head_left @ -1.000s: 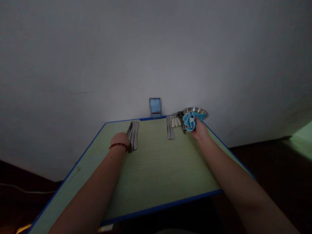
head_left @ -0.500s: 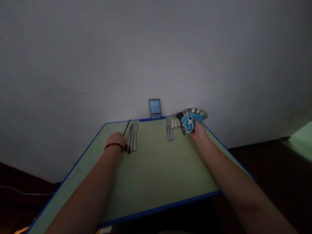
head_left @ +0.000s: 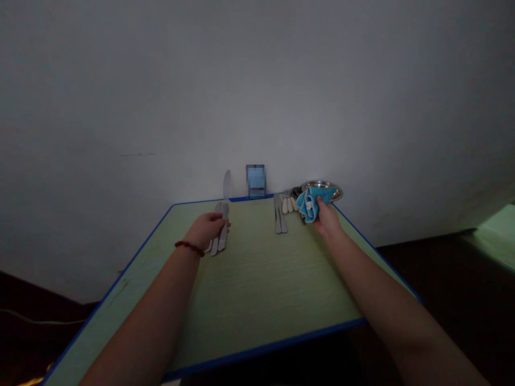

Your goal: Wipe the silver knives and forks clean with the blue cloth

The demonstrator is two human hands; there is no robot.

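My left hand (head_left: 206,229), with a dark red bead bracelet at its wrist, is closed on a table knife (head_left: 227,185). The knife's blurred blade points up past the table's far edge. Below and partly behind this hand lie several table knives (head_left: 214,249), side by side. My right hand (head_left: 329,219) grips a bunched blue cloth (head_left: 309,205) over the table's far right corner. Just behind the cloth sits a shiny metal bowl or plate (head_left: 336,190), partly hidden. Left of the cloth are forks with pale handles (head_left: 287,205).
Two more knives (head_left: 278,221) lie left of the forks. A screen device (head_left: 256,181), blurred out, stands upright at the far edge by the wall (head_left: 257,96). The pale green table (head_left: 261,300) has a blue rim. Dark cutlery ends (head_left: 298,190) show near the bowl.
My left hand has moved right and lifted the knife, swinging its blade upward and over the row of knives. My right hand and the cloth have shifted slightly left and nearer.
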